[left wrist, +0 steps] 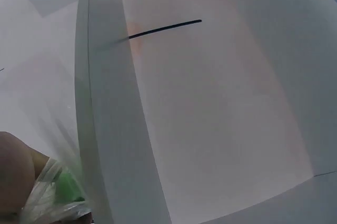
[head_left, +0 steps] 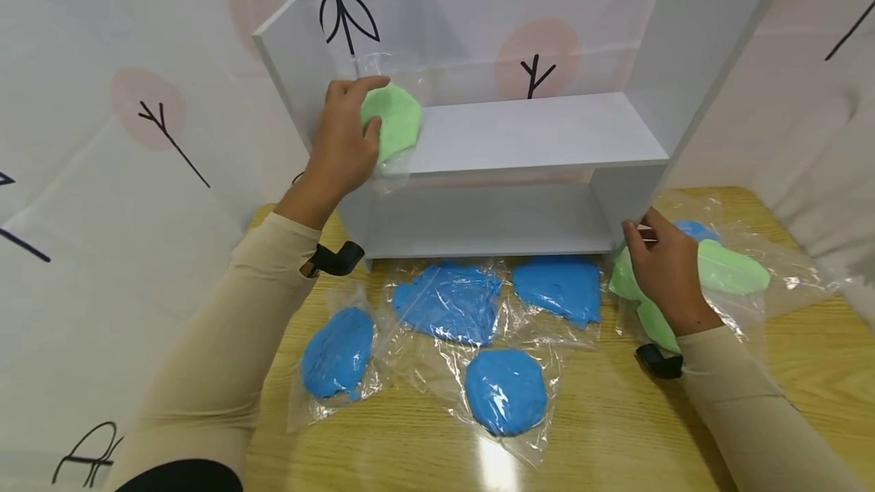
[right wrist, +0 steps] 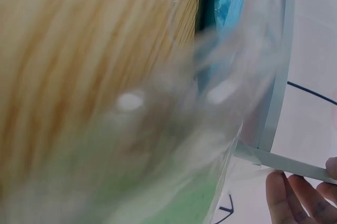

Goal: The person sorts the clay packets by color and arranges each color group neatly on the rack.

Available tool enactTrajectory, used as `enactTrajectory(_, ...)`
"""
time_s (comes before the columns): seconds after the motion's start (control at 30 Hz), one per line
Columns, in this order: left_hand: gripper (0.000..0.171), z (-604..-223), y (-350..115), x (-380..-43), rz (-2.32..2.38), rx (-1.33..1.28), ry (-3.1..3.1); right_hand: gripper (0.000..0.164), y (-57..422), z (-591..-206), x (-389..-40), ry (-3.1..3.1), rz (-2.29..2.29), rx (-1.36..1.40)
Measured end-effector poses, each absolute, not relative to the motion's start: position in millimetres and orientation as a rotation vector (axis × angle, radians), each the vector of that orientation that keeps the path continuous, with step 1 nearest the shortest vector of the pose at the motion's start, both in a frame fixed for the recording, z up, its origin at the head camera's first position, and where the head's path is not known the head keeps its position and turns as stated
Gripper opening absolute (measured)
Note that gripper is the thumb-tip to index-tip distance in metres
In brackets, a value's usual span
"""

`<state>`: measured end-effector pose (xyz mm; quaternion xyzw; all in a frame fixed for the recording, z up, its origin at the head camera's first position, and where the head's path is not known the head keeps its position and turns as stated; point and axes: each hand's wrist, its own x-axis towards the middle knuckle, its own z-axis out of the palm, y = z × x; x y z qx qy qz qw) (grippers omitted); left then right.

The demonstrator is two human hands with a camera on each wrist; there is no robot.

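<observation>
A white two-level shelf (head_left: 519, 131) stands on the table. At its upper left, my left hand (head_left: 345, 127) pinches a clear bag of light green clay (head_left: 393, 118) over the upper board. The left wrist view catches part of this hand and green clay (left wrist: 67, 187) at its lower left. Low on the shelf's right side, my right hand (head_left: 666, 272) grips the edge of the side panel (right wrist: 300, 167), fingers (right wrist: 279, 195) against its outer face. More bagged green clay (head_left: 731, 268) shows on both sides of that hand, partly hidden by it.
Several clear bags of blue clay lie before the shelf: one at left (head_left: 338, 351), a round one (head_left: 506, 392) in front and a flat one (head_left: 559, 288) at the shelf's base. Another blue piece (head_left: 697, 231) is at right. A patterned cloth (head_left: 137, 249) hangs around the wooden table (head_left: 588, 431).
</observation>
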<state>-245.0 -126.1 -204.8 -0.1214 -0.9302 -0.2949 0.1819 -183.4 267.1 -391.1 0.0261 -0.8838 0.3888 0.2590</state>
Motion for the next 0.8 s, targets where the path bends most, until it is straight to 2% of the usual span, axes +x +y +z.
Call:
enactTrajectory(0.37,0.049,-206.9,-130.3,-251.6,-0.714,-0.215,-2.772,0.035,261.7,-392.5,-185.3,-2.416,1.029,0.070)
enactTrajectory(0.8,0.034,-210.2,-124.9,-257.3,-0.380,-0.236,-2.787,0.033,263.2,-390.5,-182.0,-2.405,1.006,0.069)
